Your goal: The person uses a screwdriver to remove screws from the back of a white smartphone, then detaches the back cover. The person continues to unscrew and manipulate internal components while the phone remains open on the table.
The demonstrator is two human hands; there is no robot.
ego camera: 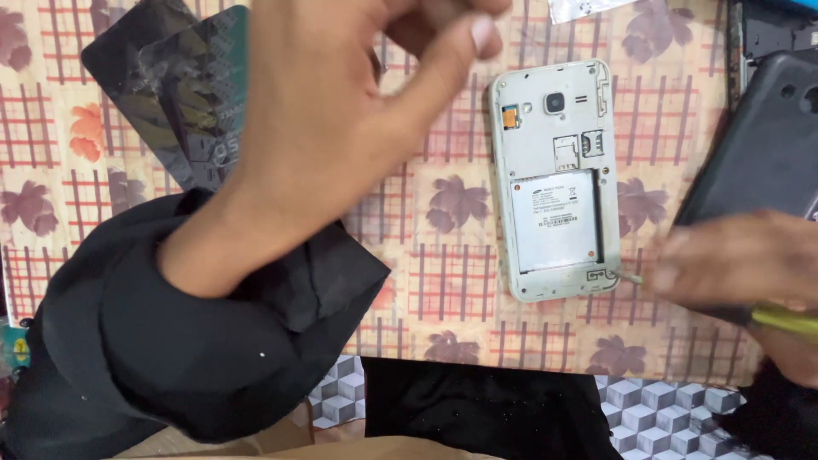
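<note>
A white phone (554,179) lies face down on the patterned table, back cover off, its battery, camera and card slots showing. My right hand (741,260) is at the phone's lower right corner, blurred, gripping a screwdriver with a yellow handle (784,322); its thin metal tip (632,278) points at that corner. My left hand (341,111) hovers raised to the left of the phone, fingers curled loosely, nothing visible in it. Its black sleeve fills the lower left.
A dark phone back cover (758,145) lies at the right edge, partly under my right hand. Dark cards or covers (179,94) lie at the upper left. The table's front edge (477,362) runs along the bottom, with cube-patterned floor below it.
</note>
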